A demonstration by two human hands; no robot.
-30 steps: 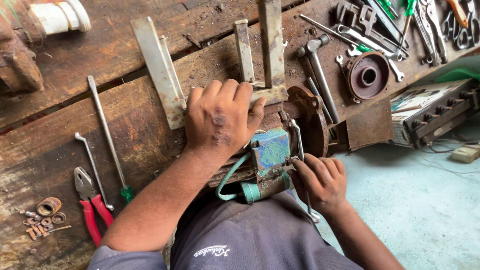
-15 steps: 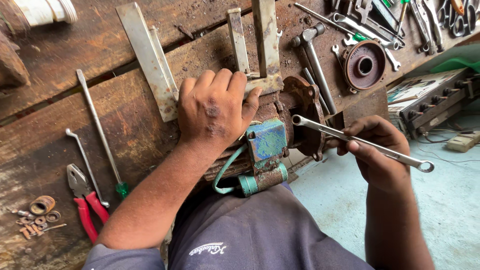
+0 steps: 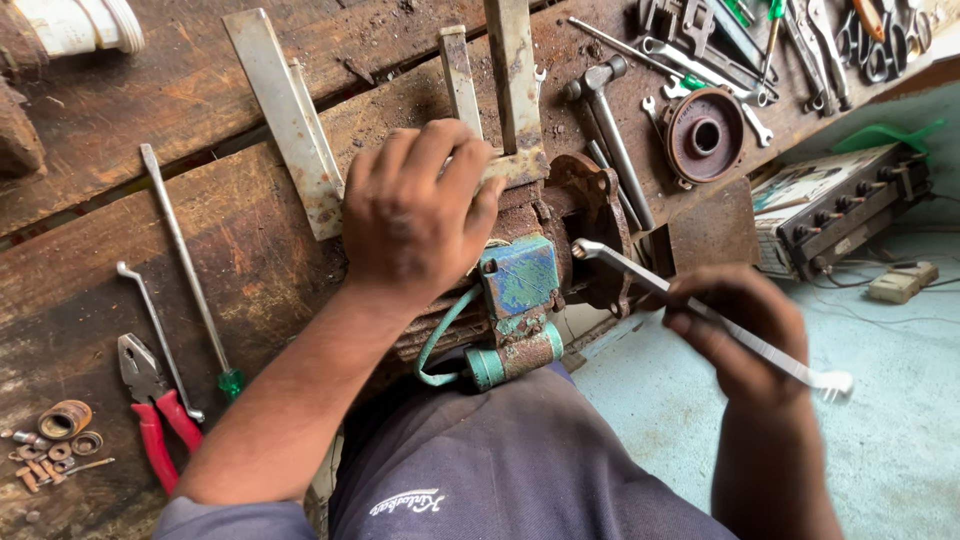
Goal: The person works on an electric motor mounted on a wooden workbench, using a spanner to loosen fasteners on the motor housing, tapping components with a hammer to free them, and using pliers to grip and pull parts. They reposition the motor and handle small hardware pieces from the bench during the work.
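Observation:
My left hand [image 3: 418, 205] lies flat on top of a rusty electric motor [image 3: 560, 230] that rests against the edge of the wooden workbench [image 3: 250, 260]. The motor carries a blue-green terminal box [image 3: 520, 280] and a teal cable gland [image 3: 510, 362] with a green wire looping out. My right hand [image 3: 745, 325] grips a long silver spanner [image 3: 700, 310]. The spanner's ring end sits at the motor's rusty end plate [image 3: 595, 215]; its open end points down to the right.
On the bench: red-handled pliers [image 3: 150, 415], a green-tipped screwdriver [image 3: 190, 270], a bent rod [image 3: 160, 335], rusty washers and screws [image 3: 55, 440], metal strips [image 3: 290, 115], a hammer [image 3: 610, 125], a round rusty motor cover [image 3: 705, 135], several spanners [image 3: 700, 60]. A grey box with knobs [image 3: 850, 205] sits on the floor.
My right hand left the motor's underside, picked up the spanner, and has brought its ring end closer to the end plate. My left hand stayed on the motor.

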